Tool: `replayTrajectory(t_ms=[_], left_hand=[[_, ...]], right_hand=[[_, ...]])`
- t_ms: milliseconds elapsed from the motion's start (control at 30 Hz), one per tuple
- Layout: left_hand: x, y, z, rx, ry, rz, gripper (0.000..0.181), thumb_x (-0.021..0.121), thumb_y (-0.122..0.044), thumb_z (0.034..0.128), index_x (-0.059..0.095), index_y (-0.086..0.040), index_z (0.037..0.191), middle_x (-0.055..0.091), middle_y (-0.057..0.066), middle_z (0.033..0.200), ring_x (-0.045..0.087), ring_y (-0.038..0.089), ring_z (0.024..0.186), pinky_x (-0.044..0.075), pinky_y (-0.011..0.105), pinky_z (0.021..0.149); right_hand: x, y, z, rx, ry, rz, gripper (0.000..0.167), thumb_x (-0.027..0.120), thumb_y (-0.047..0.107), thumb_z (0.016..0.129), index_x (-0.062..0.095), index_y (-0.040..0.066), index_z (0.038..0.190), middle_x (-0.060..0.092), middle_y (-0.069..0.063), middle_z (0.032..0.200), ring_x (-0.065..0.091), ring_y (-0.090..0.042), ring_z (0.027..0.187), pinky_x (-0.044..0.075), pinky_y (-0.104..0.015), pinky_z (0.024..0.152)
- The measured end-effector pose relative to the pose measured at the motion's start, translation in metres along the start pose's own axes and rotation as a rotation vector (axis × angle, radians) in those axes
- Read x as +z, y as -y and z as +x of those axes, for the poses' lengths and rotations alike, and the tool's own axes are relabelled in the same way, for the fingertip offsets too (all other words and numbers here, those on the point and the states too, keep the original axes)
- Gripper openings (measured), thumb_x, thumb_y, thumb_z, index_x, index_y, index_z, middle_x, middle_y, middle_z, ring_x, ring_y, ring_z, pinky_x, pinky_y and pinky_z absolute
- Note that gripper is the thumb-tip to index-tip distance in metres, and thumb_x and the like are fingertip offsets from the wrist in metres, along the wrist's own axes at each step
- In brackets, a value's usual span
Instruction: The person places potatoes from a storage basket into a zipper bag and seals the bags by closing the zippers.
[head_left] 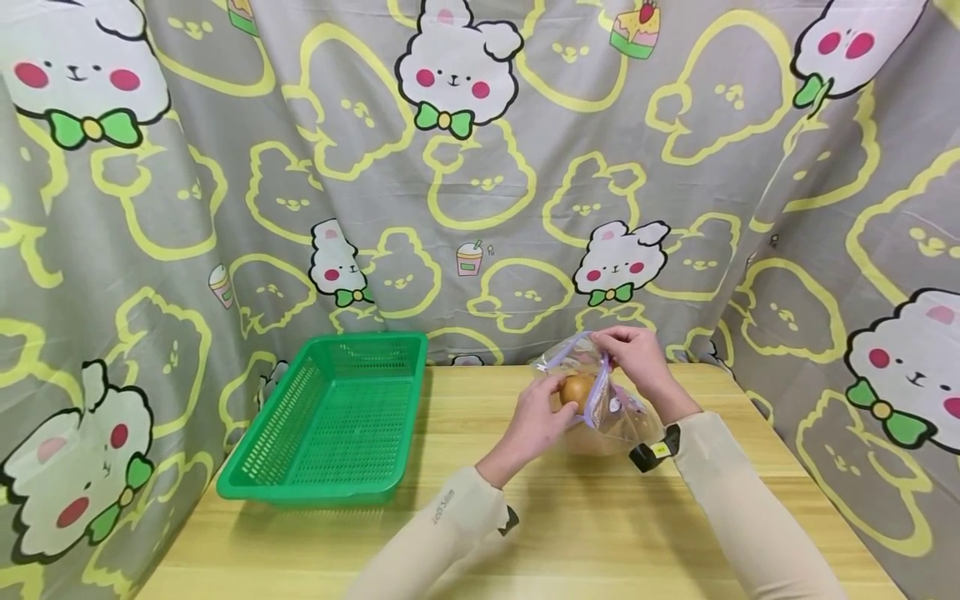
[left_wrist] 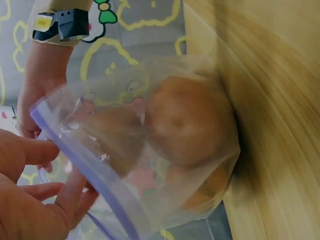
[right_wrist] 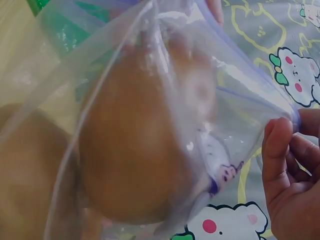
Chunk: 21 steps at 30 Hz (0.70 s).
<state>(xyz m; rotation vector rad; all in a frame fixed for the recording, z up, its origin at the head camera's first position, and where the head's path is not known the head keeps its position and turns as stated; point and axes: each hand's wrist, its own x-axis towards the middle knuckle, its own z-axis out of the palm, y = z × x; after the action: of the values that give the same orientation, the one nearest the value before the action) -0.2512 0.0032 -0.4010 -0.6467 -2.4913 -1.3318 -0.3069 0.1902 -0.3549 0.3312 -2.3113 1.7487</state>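
A clear zip bag [head_left: 624,423] with a purple zip edge stands on the table, its mouth spread. My left hand [head_left: 534,419] is at that mouth, thumb and fingers around a round brown fruit [head_left: 576,391], seemingly a pear. My right hand [head_left: 636,357] pinches the purple edge on the far side, as the right wrist view also shows. Through the plastic in the left wrist view, another brown fruit [left_wrist: 181,122] and a more orange one [left_wrist: 202,191] lie at the bottom. In the right wrist view the film blurs the large fruit [right_wrist: 132,145].
To the left, a green plastic basket [head_left: 405,433] with perforated walls sits on the wooden table [head_left: 480,533]. Behind and at both sides hangs a grey curtain [head_left: 480,192] with cartoon prints. Each wrist carries a small black camera, such as the right one [head_left: 654,450].
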Motion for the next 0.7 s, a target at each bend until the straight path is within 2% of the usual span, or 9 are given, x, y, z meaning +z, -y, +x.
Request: replayTrajectory(t_ms=[100,233,433,567,700], left_hand=[[0.001,0.002,0.001,0.024,-0.021,-0.054,0.038,0.066,-0.005,0.0866,0.058,0.002,0.123,0.057,0.014,0.120,0.058,0.025,0.109,0.048,0.029,0.088],[0.000,0.006,0.001,0.020,-0.029,-0.131,0.040,0.065,0.002,0.0852,0.057,0.002,0.124,0.056,0.016,0.121,0.059,0.029,0.109,0.051,0.028,0.082],[-0.009,0.009,0.003,0.047,-0.071,-0.173,0.034,0.065,0.003,0.0834,0.061,0.000,0.117,0.063,0.012,0.113,0.064,0.023,0.100,0.053,0.023,0.073],[-0.020,0.014,0.010,0.093,-0.120,-0.134,0.027,0.063,0.003,0.0844,0.064,-0.001,0.111,0.064,0.011,0.104,0.065,0.019,0.090,0.052,0.020,0.067],[-0.033,0.022,0.020,0.149,-0.125,0.005,0.025,0.062,0.001,0.0857,0.065,-0.002,0.110,0.060,0.008,0.099,0.063,0.018,0.086,0.051,0.019,0.064]], right_hand=[[0.001,0.001,0.000,0.001,0.007,0.023,0.033,0.065,0.020,0.091,0.065,-0.012,0.097,0.060,-0.009,0.068,0.053,-0.009,0.053,0.049,-0.024,0.051],[0.000,0.002,0.000,0.006,0.006,0.031,0.036,0.066,0.019,0.090,0.064,-0.015,0.099,0.060,-0.007,0.067,0.052,-0.008,0.052,0.048,-0.023,0.050],[-0.001,0.002,-0.001,0.013,0.006,0.027,0.034,0.066,0.019,0.090,0.065,-0.014,0.099,0.061,-0.013,0.070,0.053,-0.009,0.052,0.049,-0.025,0.050],[-0.001,0.011,-0.005,0.011,0.011,0.042,0.028,0.065,0.013,0.091,0.065,-0.014,0.097,0.059,-0.010,0.067,0.052,-0.009,0.051,0.050,-0.026,0.050],[-0.002,0.013,-0.006,0.012,0.024,0.049,0.027,0.063,0.011,0.091,0.064,-0.016,0.098,0.059,-0.006,0.065,0.052,-0.009,0.051,0.050,-0.027,0.050]])
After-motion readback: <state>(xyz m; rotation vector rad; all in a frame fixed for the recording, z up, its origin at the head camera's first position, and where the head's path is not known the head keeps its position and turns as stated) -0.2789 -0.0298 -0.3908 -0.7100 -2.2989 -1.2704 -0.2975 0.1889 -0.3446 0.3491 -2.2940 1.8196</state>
